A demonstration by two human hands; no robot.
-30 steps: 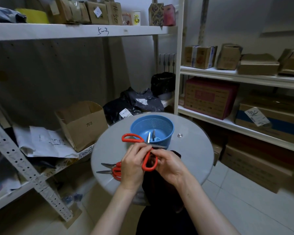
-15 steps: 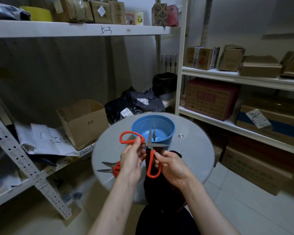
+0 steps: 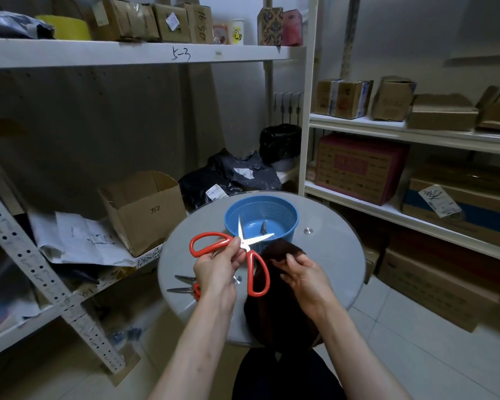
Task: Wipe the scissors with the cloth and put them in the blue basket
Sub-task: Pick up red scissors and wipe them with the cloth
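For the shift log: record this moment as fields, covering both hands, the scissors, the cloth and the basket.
left hand: holds the red-handled scissors, blades open
right hand: pinches the dark cloth
blue basket: on the round table, blade tip visible inside
second scissors: lying on the table beside the left hand
stage: held scissors not yet in basket

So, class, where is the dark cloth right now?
In the head view the dark cloth hangs centre-right, pinched by the right hand in front of the blue basket, draping over the near edge of the round table.

spare scissors (image 3: 182,289) half hidden, basket (image 3: 289,226) contents unclear
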